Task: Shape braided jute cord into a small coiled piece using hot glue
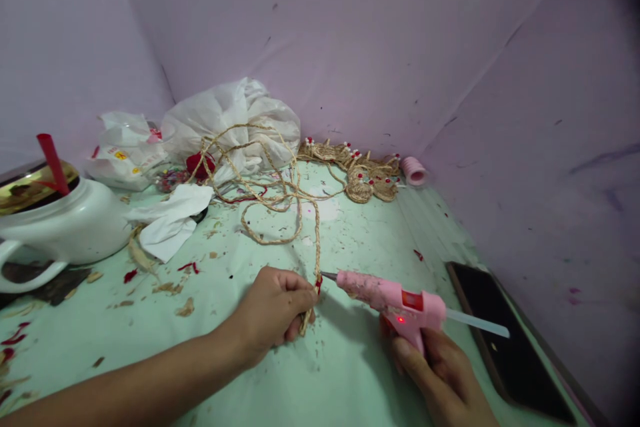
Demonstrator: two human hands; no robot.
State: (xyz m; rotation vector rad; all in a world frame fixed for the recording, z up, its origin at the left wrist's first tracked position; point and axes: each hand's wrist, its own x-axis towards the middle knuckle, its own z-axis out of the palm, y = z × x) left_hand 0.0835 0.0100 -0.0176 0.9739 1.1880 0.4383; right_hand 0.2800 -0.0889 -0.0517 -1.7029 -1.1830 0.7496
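Two hands worked close together over the green tabletop (370,234): the left hand (280,307) pinched the lower end of a braided cord (317,234), and the right hand (445,374) was wrapped around the handle of a pink glue gun (380,290). The gun's metal nozzle (329,276) pointed at the red thread (319,284) on the cord, just above the left fingertips, so a small slip of either hand could have put hot metal or glue on skin. A red light (401,320) glowed on the gun, which suggested that it was powered. The cord ran up from the pinch into loose, crossing loops, and a snag there might have tugged the end out of line; scraps strewn about could have stuck to any stray drip. The glue stick (477,322) jutted from the back of the gun above the dark phone (505,340), and might have knocked something if the gun swung. Of the containers, a white pot (95,220) at the left had a red strip (53,164) standing in its mouth, its other contents unclear. A large white plastic bag (235,107) bulged behind the loops, its filling hidden; a clear packet (173,179) beside it showed small coloured bits.
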